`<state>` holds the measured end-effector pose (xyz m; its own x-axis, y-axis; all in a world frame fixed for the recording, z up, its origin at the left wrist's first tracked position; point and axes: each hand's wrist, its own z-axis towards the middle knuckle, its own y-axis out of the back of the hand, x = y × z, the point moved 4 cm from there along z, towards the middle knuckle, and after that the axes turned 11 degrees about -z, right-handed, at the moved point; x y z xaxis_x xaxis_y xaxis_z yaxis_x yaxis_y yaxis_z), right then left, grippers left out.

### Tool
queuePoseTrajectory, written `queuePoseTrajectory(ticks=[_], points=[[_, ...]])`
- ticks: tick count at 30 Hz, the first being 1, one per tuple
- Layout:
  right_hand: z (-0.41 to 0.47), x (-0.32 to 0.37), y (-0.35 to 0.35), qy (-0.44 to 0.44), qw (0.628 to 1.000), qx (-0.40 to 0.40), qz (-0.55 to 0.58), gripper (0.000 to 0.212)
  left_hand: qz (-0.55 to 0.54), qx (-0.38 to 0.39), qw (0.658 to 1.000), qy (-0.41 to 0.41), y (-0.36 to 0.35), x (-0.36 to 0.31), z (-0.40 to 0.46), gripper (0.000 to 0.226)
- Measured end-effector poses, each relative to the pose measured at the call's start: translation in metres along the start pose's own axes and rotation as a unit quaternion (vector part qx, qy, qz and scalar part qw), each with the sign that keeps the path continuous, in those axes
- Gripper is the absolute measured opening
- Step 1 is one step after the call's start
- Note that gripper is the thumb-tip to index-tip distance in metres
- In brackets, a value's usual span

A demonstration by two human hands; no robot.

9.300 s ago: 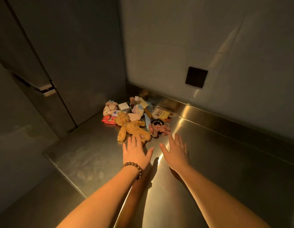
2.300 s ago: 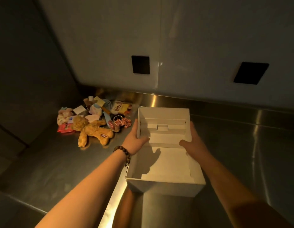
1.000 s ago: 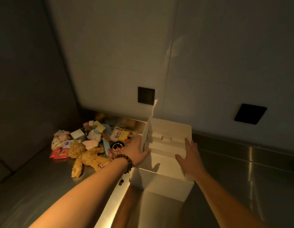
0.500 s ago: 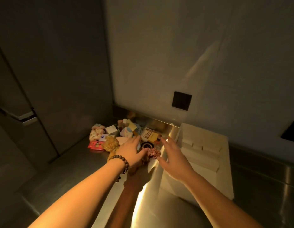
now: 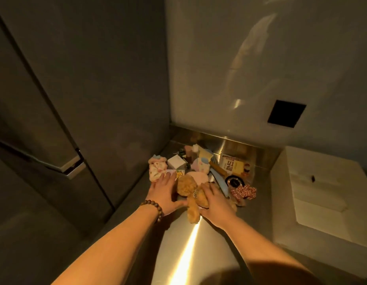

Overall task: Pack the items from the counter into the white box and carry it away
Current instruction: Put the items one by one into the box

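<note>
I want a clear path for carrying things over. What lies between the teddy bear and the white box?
In the head view, the red-checked scrunchie lies between the teddy bear and the white box, then a strip of bare steel counter.

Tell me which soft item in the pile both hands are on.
The brown teddy bear, between left hand and right hand; the pink-and-white plush lies beyond.

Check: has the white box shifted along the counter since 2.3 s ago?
Cannot tell: the camera has swung. The white box now stands open right of the teddy bear and pile.
</note>
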<state>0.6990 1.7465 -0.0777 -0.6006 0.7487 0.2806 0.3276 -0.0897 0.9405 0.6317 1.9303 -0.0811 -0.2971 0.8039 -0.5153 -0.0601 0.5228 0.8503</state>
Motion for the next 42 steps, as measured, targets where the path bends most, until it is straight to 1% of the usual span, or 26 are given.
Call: queuePoseTrajectory(ticks=[2,4,6,8,10,14,19,23,29,31,35,39,42], points=[[0.004,0.001,-0.011,-0.023,1.0,0.003,-0.008,0.076,0.015,0.03,0.999,-0.004,-0.007,0.008,0.01,0.118],[0.006,0.001,-0.018,-0.044,0.999,-0.025,-0.02,0.064,0.029,0.052,0.998,0.002,-0.013,0.02,0.02,0.119],[0.005,-0.001,-0.021,-0.065,0.997,-0.046,-0.018,0.058,0.038,0.066,0.997,0.019,-0.019,0.031,0.028,0.122],[0.003,-0.005,-0.024,-0.079,0.996,-0.044,-0.016,0.057,0.038,0.071,0.996,0.026,-0.021,0.04,0.035,0.124],[0.002,-0.009,-0.026,-0.084,0.995,-0.042,-0.013,0.055,0.038,0.069,0.997,0.014,-0.019,0.043,0.045,0.128],[0.005,-0.017,-0.028,-0.084,0.996,-0.026,-0.027,0.063,0.076,0.08,0.994,-0.029,-0.014,0.042,0.067,0.129],[0.007,-0.028,-0.03,-0.097,0.995,-0.008,-0.015,0.066,0.084,0.113,0.99,-0.025,-0.016,0.045,0.078,0.129],[0.003,-0.035,-0.03,-0.096,0.995,-0.014,0.001,0.066,0.069,0.091,0.993,-0.025,-0.019,0.048,0.069,0.122],[-0.012,-0.034,-0.022,-0.062,0.992,-0.093,0.052,0.058,0.081,-0.012,0.995,-0.047,-0.029,0.034,0.024,0.115],[-0.017,-0.034,-0.016,-0.051,0.991,-0.113,0.051,0.053,0.071,-0.029,0.996,-0.037,-0.034,0.03,0.009,0.112],[-0.024,-0.036,-0.005,-0.029,0.987,-0.132,0.084,0.045,0.013,-0.021,1.0,0.005,-0.041,0.023,-0.009,0.106],[-0.029,-0.035,0.007,-0.013,0.979,-0.148,0.139,0.046,-0.025,-0.019,0.999,0.024,-0.041,0.013,-0.017,0.098],[-0.032,-0.035,0.016,0.001,0.977,-0.152,0.151,0.046,-0.062,-0.015,0.997,0.033,-0.044,0.006,-0.022,0.094]])
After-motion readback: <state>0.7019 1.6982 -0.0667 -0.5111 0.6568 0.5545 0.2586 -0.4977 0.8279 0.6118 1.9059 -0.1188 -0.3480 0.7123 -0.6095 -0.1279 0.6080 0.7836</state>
